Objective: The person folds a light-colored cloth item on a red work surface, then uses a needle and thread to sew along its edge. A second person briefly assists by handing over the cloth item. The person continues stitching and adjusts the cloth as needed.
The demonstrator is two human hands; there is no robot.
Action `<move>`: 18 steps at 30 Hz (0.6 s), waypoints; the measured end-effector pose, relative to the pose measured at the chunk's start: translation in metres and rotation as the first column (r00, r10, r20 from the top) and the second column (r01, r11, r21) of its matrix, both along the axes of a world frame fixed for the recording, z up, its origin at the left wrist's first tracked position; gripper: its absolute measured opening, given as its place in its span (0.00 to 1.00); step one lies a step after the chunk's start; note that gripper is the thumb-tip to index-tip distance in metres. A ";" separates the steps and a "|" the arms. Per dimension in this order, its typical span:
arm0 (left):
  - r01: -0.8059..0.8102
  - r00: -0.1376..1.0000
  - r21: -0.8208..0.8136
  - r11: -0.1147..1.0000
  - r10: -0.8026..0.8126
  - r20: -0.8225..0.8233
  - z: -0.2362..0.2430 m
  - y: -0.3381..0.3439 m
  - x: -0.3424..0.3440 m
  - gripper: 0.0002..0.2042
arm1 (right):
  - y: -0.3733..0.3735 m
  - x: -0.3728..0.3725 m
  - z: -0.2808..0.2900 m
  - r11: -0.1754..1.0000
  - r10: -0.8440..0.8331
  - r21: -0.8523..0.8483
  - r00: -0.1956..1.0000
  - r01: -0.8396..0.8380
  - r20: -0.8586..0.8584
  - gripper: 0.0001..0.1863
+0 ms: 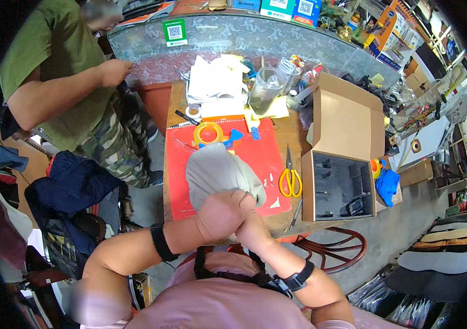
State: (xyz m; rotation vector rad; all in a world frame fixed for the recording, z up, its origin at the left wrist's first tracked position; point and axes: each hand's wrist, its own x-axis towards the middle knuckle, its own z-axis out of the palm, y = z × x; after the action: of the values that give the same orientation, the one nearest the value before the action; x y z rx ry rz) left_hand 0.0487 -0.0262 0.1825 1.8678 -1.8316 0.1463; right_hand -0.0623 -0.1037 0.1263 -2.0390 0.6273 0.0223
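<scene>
A light grey cloth piece [219, 170], rounded like a cap, sits over the red mat [189, 204] on the table in front of me. My left hand [221, 214] is closed on its near edge. Against it, my right hand [251, 226] is closed at the same edge; its fingertips are mostly hidden. Whatever small item may be between the fingers cannot be made out. Just beyond the cloth lie a yellow tape roll [208, 132] and a blue plastic piece [235, 135]. Yellow-handled scissors [290, 181] rest at the mat's right edge.
An open cardboard box [348, 118] with dark foam compartments stands at the right. Papers [217, 77] and a clear plastic cup [267, 90] fill the table's far side. Left of the table stands a person in a green shirt [58, 66]. A red chair [343, 249] is near right.
</scene>
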 end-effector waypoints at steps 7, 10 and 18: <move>-0.076 0.984 0.105 0.992 0.091 -0.153 0.024 0.025 -0.010 0.14 | -0.022 -0.021 0.067 0.996 -0.070 0.046 0.972 0.082 -0.223 0.30; -0.194 0.927 0.217 0.957 0.251 -0.277 0.016 0.043 0.000 0.16 | -0.029 -0.028 0.071 0.959 -0.064 0.257 0.973 0.121 -0.220 0.34; -0.023 0.965 0.417 0.909 0.129 -0.228 0.006 0.049 0.006 0.15 | -0.014 -0.017 0.080 0.929 -0.072 0.335 0.967 0.154 -0.246 0.33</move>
State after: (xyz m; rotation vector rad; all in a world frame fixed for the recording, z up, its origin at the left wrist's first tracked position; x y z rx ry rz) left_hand 0.0547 0.0233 0.1885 2.1225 -1.7052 -0.4682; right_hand -0.0797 -0.1176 0.2059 -1.6609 0.8230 0.2871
